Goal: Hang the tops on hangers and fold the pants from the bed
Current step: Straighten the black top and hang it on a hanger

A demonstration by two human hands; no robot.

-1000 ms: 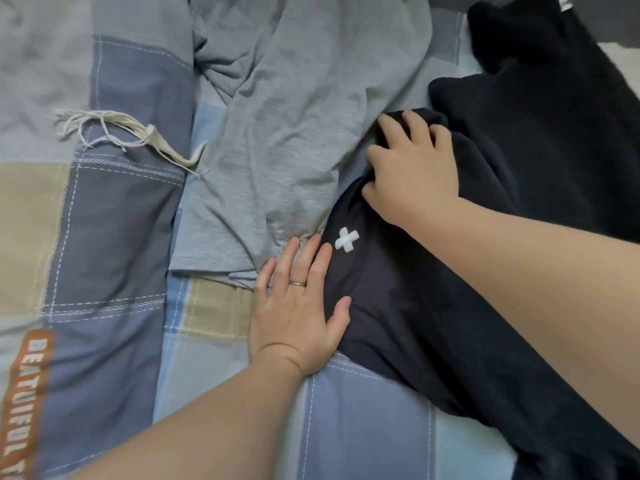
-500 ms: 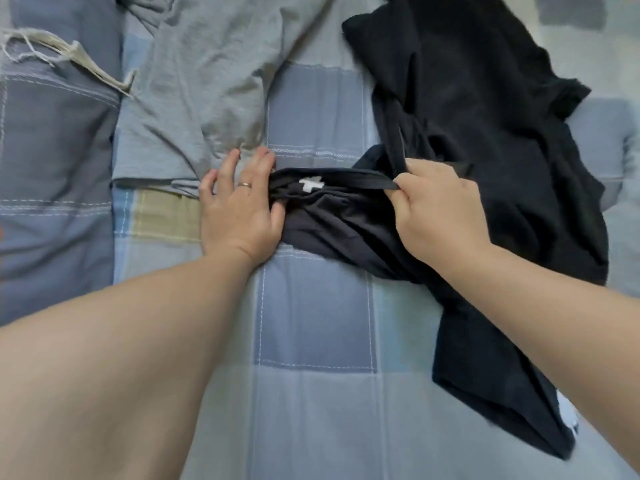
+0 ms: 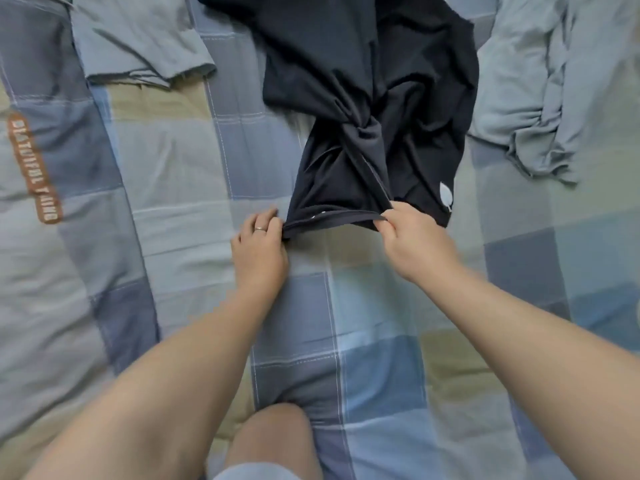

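Fingers [image 3: 272, 221] of left hand [image 3: 259, 251] and right hand [image 3: 417, 244] were curled, each pinching one end of the black garment [image 3: 346, 64] edge, mid-quilt [image 3: 180, 209]. Fabric judged light, limp, twisted centrally; edge corners looked the best hold.

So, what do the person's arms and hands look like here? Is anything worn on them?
Both forearms are bare as far as the view shows: no sleeves, no watch, no bracelet. The left hand has a thin silver-coloured ring on one finger. The right hand shows no ring that I can see, and neither hand is gloved.
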